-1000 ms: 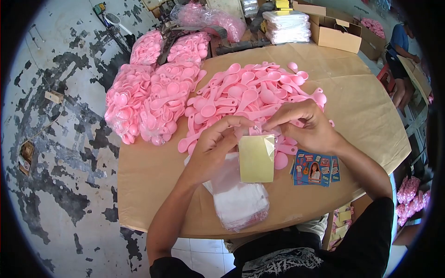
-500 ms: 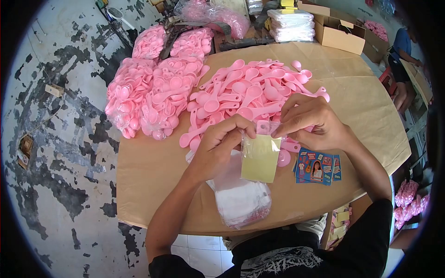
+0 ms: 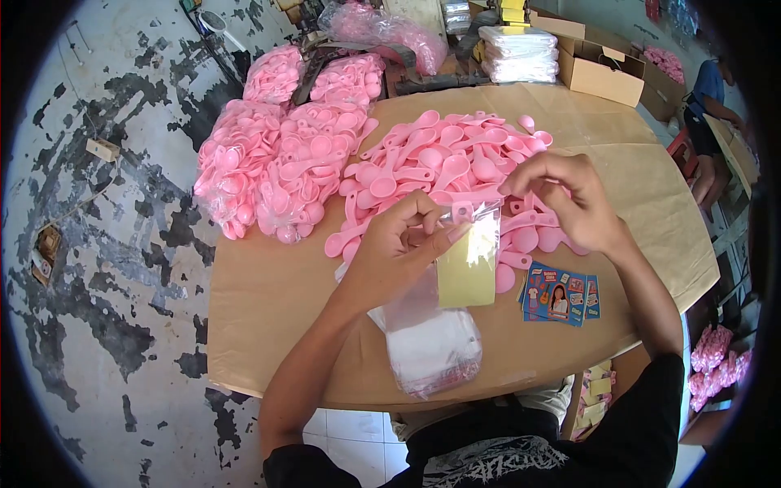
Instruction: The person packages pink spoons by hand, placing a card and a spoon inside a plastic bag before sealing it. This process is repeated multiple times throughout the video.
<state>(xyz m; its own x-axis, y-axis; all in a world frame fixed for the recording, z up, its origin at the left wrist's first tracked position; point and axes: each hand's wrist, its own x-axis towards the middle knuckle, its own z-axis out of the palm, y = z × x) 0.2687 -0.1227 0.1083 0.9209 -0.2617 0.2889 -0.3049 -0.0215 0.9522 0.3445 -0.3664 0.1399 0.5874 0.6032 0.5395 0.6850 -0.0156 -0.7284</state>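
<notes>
Clear bag: raised above the near-middle part of the table, between the two hands, its upper edge toward the far side.
Bag contents: a pale yellow card lies behind the film; a pink handle end with a hole shows at the upper edge.
Left hand: thumb and fingers clamped on the bag's upper left part.
Right hand: fingers bent, tips beside the bag's upper right corner; cannot tell whether they grip the film.
Bag stack: flat on the table, on the near side of the raised bag.
Blue printed cards: overlapping, right of the raised bag.
Spoon pile: loose pink spoons, beyond the hands.
Filled bags: pink spoons in clear film, far left.
Table: covered with brown paper.
Cardboard box: far right, beside stacked clear packets.
Co-worker: seated far right, blue top.
</notes>
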